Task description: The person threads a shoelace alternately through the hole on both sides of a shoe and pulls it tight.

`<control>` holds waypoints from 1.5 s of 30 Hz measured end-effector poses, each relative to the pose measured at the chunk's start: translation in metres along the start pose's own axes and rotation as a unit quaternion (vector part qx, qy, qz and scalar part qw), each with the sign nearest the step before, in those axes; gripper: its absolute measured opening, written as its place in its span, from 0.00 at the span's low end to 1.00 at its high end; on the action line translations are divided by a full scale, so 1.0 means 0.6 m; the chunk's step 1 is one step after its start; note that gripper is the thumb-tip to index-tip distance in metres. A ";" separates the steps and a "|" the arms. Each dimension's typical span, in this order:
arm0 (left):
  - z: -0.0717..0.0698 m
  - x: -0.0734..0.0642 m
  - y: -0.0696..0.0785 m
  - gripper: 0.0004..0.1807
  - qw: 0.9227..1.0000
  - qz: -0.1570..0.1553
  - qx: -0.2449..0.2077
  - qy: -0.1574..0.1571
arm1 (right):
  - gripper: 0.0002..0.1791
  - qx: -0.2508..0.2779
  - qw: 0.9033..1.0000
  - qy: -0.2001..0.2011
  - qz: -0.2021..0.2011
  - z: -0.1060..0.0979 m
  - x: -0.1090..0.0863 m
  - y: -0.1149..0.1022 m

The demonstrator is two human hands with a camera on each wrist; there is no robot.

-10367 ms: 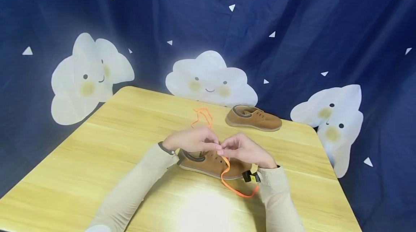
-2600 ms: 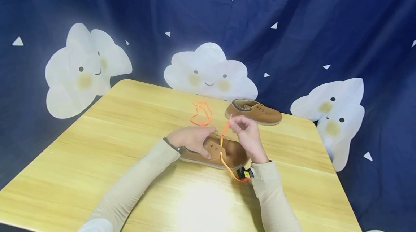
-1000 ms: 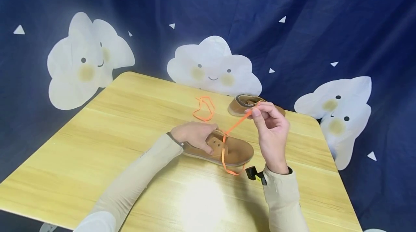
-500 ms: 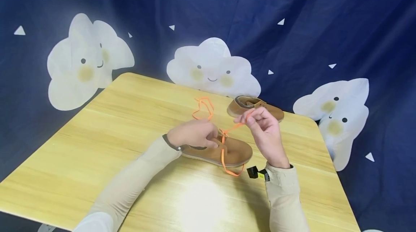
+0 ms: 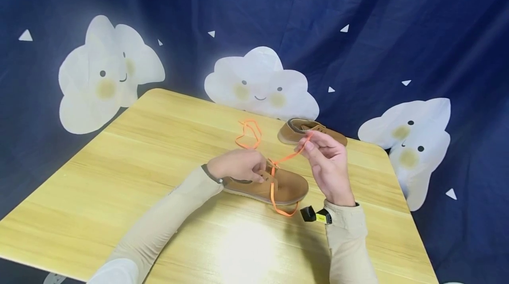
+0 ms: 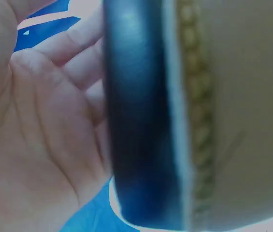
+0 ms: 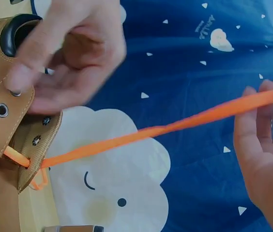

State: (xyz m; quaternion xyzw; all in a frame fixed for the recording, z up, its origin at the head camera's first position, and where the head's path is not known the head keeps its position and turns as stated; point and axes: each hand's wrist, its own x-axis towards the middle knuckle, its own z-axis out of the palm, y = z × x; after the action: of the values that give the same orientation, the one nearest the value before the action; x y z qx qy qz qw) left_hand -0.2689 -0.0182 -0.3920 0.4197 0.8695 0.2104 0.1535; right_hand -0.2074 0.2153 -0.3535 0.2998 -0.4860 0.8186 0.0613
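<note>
A brown lace-up shoe [image 5: 292,187] lies on the table, toe to the right. My left hand [image 5: 236,164] pinches its eyelet flap, the thumb over an eyelet in the right wrist view and the fingertips partly hidden behind the flap. An orange shoelace [image 7: 165,129] runs through the front eyelets on both flaps. My right hand [image 5: 330,169] holds one end between thumb and fingers, up and right of the shoe. The lace's other part hangs over the near side and goes round the toe. In the left wrist view the shoe's collar [image 6: 139,106] blocks most of the hand.
A second brown shoe [image 5: 290,134] with bare eyelets stands at the table's back edge, partly behind my right hand. Another loose orange lace [image 5: 247,147] lies coiled beyond the left hand. A blue curtain with clouds [image 5: 260,83] hangs behind the wooden table [image 5: 119,178].
Both hands were together over the shoe; since then the right has drawn the lace up and right, lately easing back slightly, so it sags. The left thumb has shifted onto the eyelet flap.
</note>
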 end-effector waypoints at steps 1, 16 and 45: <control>0.000 0.000 0.001 0.07 1.000 -0.001 -0.002 0.011 | 0.19 0.004 1.000 0.007 -0.009 0.001 0.001 0.001; -0.007 0.012 0.041 0.12 0.976 0.104 -0.005 0.190 | 0.26 -0.060 0.997 -0.019 0.046 0.005 0.001 0.019; -0.038 -0.051 0.093 0.12 0.901 0.246 0.023 0.358 | 0.21 -0.156 0.961 -0.201 0.109 0.000 -0.009 0.036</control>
State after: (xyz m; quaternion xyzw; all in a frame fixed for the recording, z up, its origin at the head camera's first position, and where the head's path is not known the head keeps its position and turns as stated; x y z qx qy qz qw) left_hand -0.2234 -0.0167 -0.3418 0.5199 0.7396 0.3572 -0.2345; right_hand -0.2117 0.2052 -0.3730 0.3898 -0.6394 0.6577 -0.0815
